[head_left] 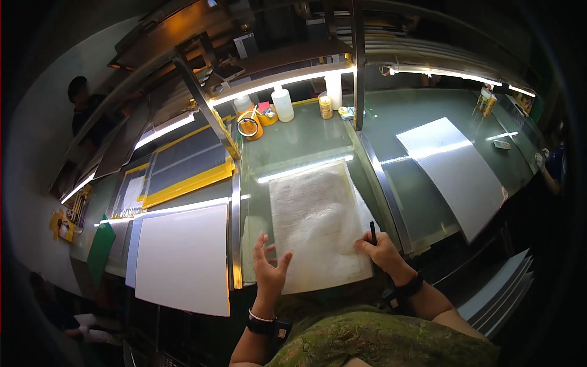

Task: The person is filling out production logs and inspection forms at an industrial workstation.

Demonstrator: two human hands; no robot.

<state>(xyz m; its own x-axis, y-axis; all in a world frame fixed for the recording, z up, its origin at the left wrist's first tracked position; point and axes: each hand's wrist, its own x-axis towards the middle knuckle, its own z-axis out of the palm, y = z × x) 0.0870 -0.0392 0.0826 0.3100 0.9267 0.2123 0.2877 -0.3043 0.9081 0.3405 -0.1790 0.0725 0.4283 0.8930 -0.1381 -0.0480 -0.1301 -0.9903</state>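
Green-and-brown patterned cloth of the person's top [379, 339] lies nearest, bulging up from the lower edge. Beyond it spreads the long table [306, 137] with a glossy greenish top, its surface mirroring the bright tube lights and probably slick, so loose sheets may slide on it. On its left rests a broad, plain white rectangular panel [183, 257], overhanging the near edge without visible sagging; it looks fairly stiff. A long white panel [452, 174] lies farther right, beyond a metal strip.

Between them, directly before the person, lies the greyish-white, wrinkled, semi-glossy rectangular sheet [318, 226]. Its puckers and soft sheen suggest something thin, light and limp, easily creased and perhaps slippery. The edges seem the best places to take hold: opposite sides together, with a gentle pinch, since one corner alone would likely let it droop or fold. Plain white paper [365, 211] peeks out beneath its right side and could cling to it or shift along.

At the sheet's left edge, the bare left hand [269, 272] is spread wide, holding nothing; whether its thumb touches the sheet I cannot tell. The right hand [382, 252], curled closed at the right edge, grips a slim black pen-like stick [373, 232], standing nearly upright.
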